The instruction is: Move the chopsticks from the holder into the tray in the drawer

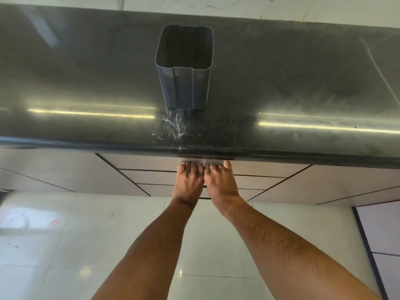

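- Two bare forearms reach up from 6 o'clock over the pale tiled floor (65, 234) toward the middle of the view.
- The left hand (188, 182) and right hand (219, 185) lie side by side, touching, backs toward the camera, against the top drawer front (151, 162) just under the desk edge.
- The fingers (190, 167) of both hands look fairly straight and press flat on the drawer front; their tips meet the lip of the desk (86, 83), and no object shows in either hand.
- The drawer sits shut or nearly so; two more drawer fronts stack below it, with plain cabinet panels at 9 and 3 o'clock.
- On the dark, glossy desk, at 12 o'clock from the hands, stands the grey rectangular holder (184, 83), upright and open-topped.
- The holder's inside looks dark; no chopsticks or tray can be seen anywhere in view.
- Whitish smears mark the desk between the holder and the edge.
- A marbled white wall (238, 9) closes the far side.
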Motion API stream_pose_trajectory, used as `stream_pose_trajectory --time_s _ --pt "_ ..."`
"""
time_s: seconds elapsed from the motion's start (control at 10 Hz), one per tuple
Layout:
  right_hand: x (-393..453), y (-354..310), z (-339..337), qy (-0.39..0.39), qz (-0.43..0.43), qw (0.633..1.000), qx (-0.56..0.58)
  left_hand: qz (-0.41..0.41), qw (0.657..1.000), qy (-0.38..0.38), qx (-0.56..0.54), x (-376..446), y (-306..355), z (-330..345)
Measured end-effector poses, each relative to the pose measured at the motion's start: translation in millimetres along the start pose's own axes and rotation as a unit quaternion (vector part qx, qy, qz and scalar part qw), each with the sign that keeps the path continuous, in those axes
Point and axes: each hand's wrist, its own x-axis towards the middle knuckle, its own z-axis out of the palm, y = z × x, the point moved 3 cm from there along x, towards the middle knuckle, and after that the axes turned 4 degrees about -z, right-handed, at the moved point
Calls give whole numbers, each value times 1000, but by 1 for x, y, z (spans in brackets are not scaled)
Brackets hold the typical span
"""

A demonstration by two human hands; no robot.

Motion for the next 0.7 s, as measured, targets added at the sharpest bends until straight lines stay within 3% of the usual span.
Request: stream_pose_trajectory --time_s 0.4,0.6,0.7 --pt "4 -3 5 2 24 1000 17 26 999 -29 5 0 -1 3" --pt "-2 2 -14 2 23 996 84 67 996 -54 -27 0 -15 -21" --pt "-16 -2 -30 10 36 995 98 48 997 -33 -45 -14 -25 -34"
